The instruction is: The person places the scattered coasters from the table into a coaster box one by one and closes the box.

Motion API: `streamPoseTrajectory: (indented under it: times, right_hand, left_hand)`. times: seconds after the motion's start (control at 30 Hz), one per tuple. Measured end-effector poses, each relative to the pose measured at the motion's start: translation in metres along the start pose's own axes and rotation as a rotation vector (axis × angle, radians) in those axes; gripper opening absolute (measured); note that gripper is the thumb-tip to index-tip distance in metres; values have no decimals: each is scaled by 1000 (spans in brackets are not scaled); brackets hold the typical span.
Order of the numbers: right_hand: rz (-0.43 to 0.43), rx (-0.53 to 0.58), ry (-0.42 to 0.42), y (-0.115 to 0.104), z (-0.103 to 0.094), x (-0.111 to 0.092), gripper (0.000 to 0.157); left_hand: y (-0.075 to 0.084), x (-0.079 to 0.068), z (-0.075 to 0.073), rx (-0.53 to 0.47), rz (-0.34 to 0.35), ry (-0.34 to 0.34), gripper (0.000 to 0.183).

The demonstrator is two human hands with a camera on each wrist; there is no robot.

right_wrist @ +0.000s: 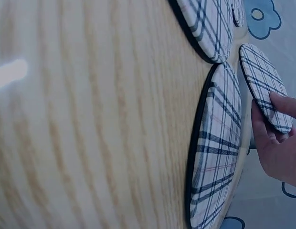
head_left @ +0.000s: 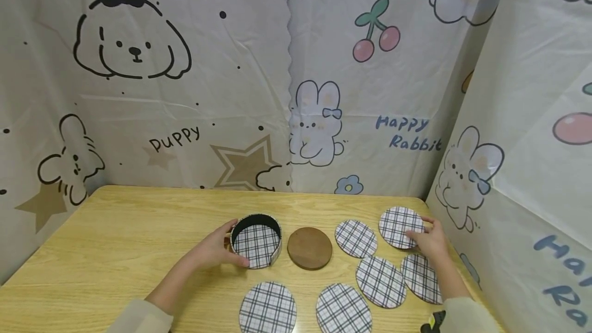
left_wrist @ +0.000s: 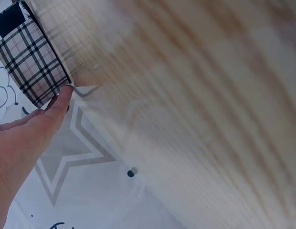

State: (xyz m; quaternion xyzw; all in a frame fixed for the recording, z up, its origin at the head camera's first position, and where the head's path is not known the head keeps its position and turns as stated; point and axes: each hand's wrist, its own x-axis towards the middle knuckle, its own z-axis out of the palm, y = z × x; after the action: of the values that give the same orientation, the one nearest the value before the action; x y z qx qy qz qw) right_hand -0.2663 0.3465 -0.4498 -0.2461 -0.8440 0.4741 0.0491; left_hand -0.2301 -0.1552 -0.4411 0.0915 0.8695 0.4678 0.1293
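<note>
My right grip (head_left: 430, 238) pinches a round plaid coaster (head_left: 399, 227) by its edge at the worktop's (head_left: 152, 230) far right; my left grip (head_left: 218, 248) curls around a plaid-sided coaster holder (head_left: 256, 219), left of centre. Held by one edge, the coaster could tip or slip if my pinch loosens.

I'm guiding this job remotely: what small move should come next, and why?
Probably carry the farthest coaster toward the round holder: the right hand pinches that coaster, the left hand grips the holder, and its dark inner wall suggests room inside.
</note>
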Motion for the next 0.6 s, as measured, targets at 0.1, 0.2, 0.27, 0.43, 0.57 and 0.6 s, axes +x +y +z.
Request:
streamPoseTrajectory:
  times: [0.1,0.2,0.27,0.43,0.57,0.6]
  right_hand:
    - [-21,64,-11,-1,0,0,73]
    - [-40,117,-25,-1,0,0,73]
    - [-46,153,-29,0,1,3,72]
    - [-65,225,-59,13,6,21,78]
    - [-113,267,-110,25,10,38,88]
    - [-125,283,-117,27,12,40,89]
  left_hand:
    - [-1,0,1,-8,6,-1,114]
    - [-2,0,1,-10,9,-2,113]
    - [-2,0,1,-6,7,-3,113]
    - [-3,1,1,3,0,0,113]
    - [-4,3,2,5,-2,2,113]
    - [-4,3,2,7,-3,2,112]
